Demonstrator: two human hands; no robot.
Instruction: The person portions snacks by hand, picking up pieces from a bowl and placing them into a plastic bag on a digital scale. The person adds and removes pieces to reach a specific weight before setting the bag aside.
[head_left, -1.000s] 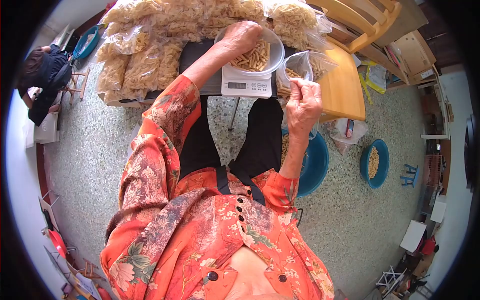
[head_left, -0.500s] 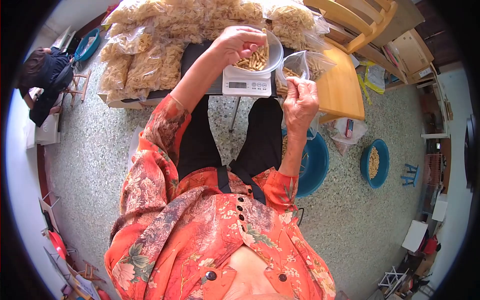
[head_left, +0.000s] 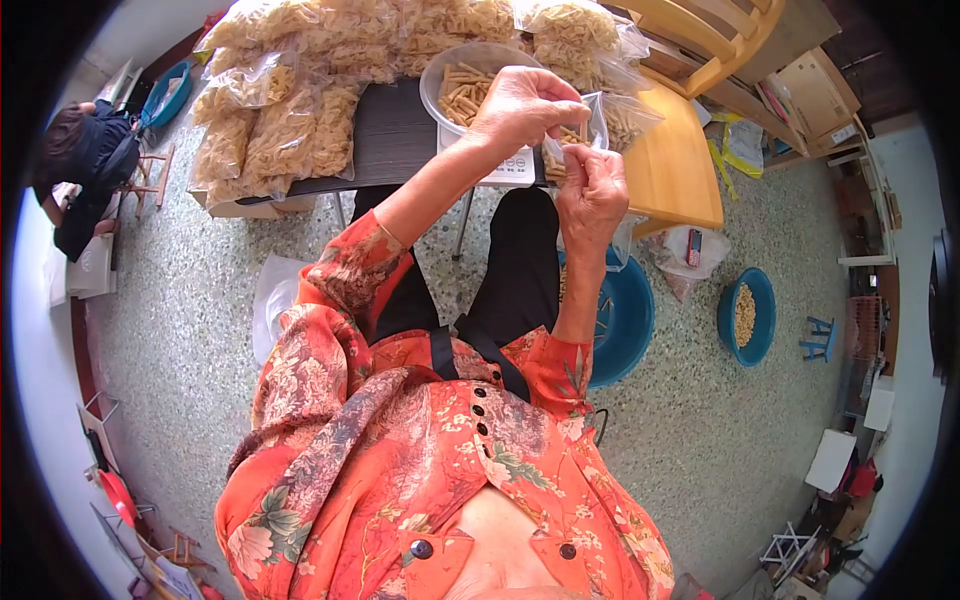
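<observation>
My left hand (head_left: pixel 528 108) is pinched over the mouth of a clear plastic bag (head_left: pixel 598 122). A short tan stick shows just under its fingertips. Closed on the bag's near rim, my right hand (head_left: pixel 592 195) holds it up beside the table. More tan sticks show inside the bag, partly hidden by my fingers. Left of the bag, a clear plastic bowl (head_left: pixel 432 88) of short tan sticks (head_left: pixel 462 98) rests on a white digital scale (head_left: pixel 512 172). My left wrist hides part of the bowl and scale.
Many filled bags (head_left: pixel 290 135) are stacked on the dark table (head_left: pixel 395 130). A wooden chair (head_left: pixel 680 160) stands to the right. Blue basins (head_left: pixel 632 325) sit on the floor by my right leg and farther right. Another person (head_left: pixel 95 150) sits at far left.
My left hand has moved right, from above the bowl to the bag's mouth. The bowl has shifted slightly left on the scale. My right hand still holds the bag.
</observation>
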